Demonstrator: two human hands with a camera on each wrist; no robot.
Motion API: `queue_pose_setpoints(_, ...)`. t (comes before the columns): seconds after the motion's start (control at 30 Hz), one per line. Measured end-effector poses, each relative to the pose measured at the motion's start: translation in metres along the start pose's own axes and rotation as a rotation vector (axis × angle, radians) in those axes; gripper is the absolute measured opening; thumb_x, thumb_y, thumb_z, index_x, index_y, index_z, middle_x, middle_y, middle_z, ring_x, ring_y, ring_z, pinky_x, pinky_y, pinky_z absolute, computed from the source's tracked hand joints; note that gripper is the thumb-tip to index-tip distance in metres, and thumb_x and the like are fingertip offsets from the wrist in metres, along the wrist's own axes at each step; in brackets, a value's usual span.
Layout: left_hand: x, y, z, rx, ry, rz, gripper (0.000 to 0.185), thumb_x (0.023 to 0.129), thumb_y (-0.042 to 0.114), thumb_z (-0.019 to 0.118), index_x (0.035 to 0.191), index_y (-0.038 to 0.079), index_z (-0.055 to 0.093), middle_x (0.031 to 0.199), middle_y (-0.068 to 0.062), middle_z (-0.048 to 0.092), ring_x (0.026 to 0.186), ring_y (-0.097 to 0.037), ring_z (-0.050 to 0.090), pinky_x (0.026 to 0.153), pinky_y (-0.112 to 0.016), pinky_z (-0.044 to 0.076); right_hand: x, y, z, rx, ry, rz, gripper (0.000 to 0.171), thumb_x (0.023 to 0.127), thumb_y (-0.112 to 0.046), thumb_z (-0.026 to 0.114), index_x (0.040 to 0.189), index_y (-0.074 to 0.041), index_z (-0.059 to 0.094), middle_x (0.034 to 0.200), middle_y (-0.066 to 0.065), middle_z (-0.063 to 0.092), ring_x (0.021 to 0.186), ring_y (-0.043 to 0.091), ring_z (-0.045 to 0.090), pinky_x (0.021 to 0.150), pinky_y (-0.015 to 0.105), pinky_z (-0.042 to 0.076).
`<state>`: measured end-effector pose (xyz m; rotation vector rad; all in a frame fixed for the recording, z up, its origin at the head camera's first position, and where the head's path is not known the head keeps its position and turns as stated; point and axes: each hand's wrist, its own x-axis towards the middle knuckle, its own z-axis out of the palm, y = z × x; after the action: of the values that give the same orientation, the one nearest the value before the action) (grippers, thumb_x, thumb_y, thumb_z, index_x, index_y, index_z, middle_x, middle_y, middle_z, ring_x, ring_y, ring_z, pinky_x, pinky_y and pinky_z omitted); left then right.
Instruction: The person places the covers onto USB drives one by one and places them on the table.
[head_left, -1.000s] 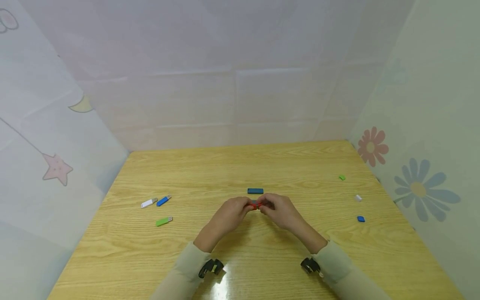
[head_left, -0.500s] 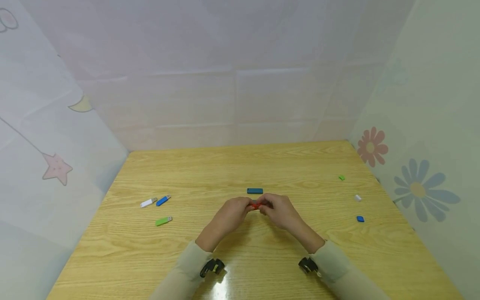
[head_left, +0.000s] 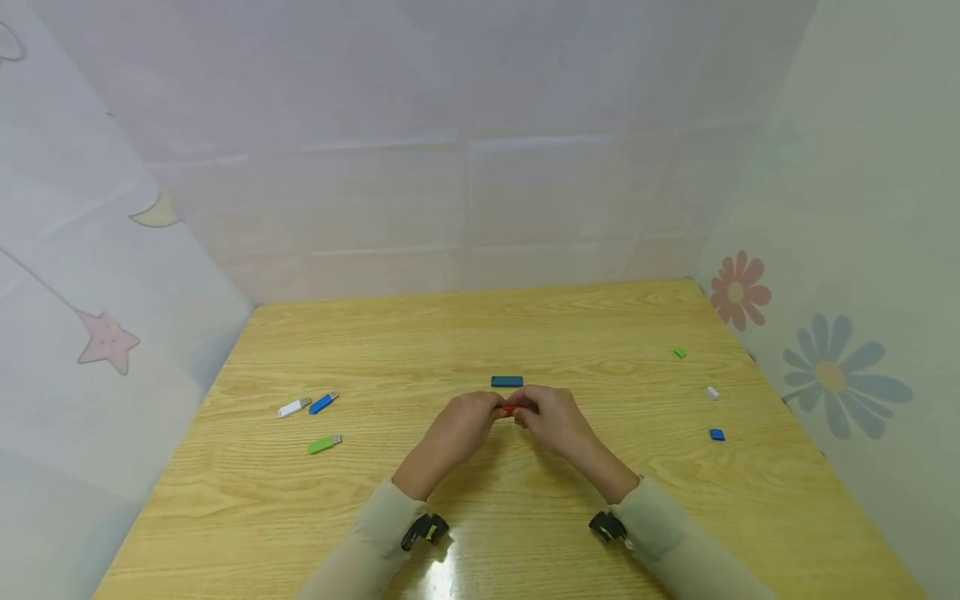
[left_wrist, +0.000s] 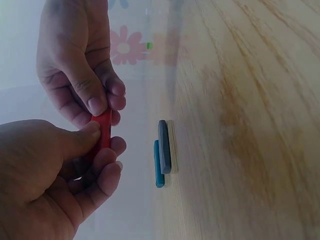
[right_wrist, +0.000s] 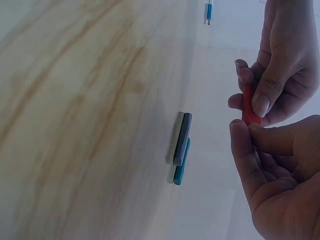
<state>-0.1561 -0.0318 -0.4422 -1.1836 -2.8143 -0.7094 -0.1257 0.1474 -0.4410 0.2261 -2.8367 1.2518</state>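
In the head view, both hands meet over the middle of the table around a small red USB stick (head_left: pixel 509 410). My left hand (head_left: pixel 463 423) pinches one end between thumb and fingers. The other end is pinched by my right hand (head_left: pixel 557 423). In the left wrist view the red stick (left_wrist: pixel 103 127) is held above the tabletop, its two ends covered by fingertips. Beyond the hands lies a teal stick (head_left: pixel 507 381). A grey stick (right_wrist: pixel 184 139) rests beside it, seen in the wrist views and mostly hidden by the hands in the head view.
At the left lie uncapped USB sticks: white (head_left: pixel 292 407), blue (head_left: pixel 323 403) and green (head_left: pixel 324 444). Small caps sit at the right: green (head_left: pixel 679 352), white (head_left: pixel 712 393) and blue (head_left: pixel 717 435). Patterned sheets (head_left: pixel 480 208) stand around the table's back and sides.
The gap between the two red parts has closed, and they now look like one piece. My hands have drawn slightly closer together. The head view has shifted a little.
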Motion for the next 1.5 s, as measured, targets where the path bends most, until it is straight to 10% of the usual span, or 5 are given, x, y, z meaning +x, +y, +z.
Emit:
queue_pose_setpoints(0.53, 0.008, -0.010, 0.000, -0.214, -0.199, -0.112, 0.020, 0.106, 0.021, 0.054, 0.095, 0.010, 0.067, 0.084, -0.004, 0.069, 0.064, -0.006, 0.052, 0.058, -0.021, 0.045, 0.002, 0.004, -0.003, -0.272, -0.102, -0.102, 0.017, 0.086, -0.005, 0.080, 0.101, -0.012, 0.073, 0.089, -0.002, 0.070, 0.074, 0.008, 0.057, 0.066, 0.028, 0.051)
queue_pose_setpoints(0.93, 0.004, -0.013, 0.001, -0.289, -0.195, -0.136, 0.018, 0.105, 0.020, 0.057, 0.111, 0.008, 0.069, 0.096, -0.004, 0.072, 0.072, -0.006, 0.058, 0.063, -0.022, 0.049, 0.000, 0.007, -0.004, -0.317, -0.113, -0.176, 0.015, 0.088, -0.006, 0.078, 0.102, -0.010, 0.075, 0.088, -0.001, 0.068, 0.071, 0.008, 0.054, 0.062, 0.023, 0.049)
queue_pose_setpoints(1.5, 0.008, -0.012, 0.015, -0.014, -0.153, -0.091, 0.014, 0.095, 0.012, 0.073, 0.108, 0.007, 0.072, 0.100, -0.003, 0.065, 0.085, -0.012, 0.059, 0.078, -0.025, 0.053, 0.007, 0.013, 0.003, -0.360, -0.212, -0.078, 0.006, 0.090, -0.008, 0.075, 0.086, -0.011, 0.072, 0.072, -0.004, 0.061, 0.062, 0.012, 0.048, 0.058, 0.028, 0.041)
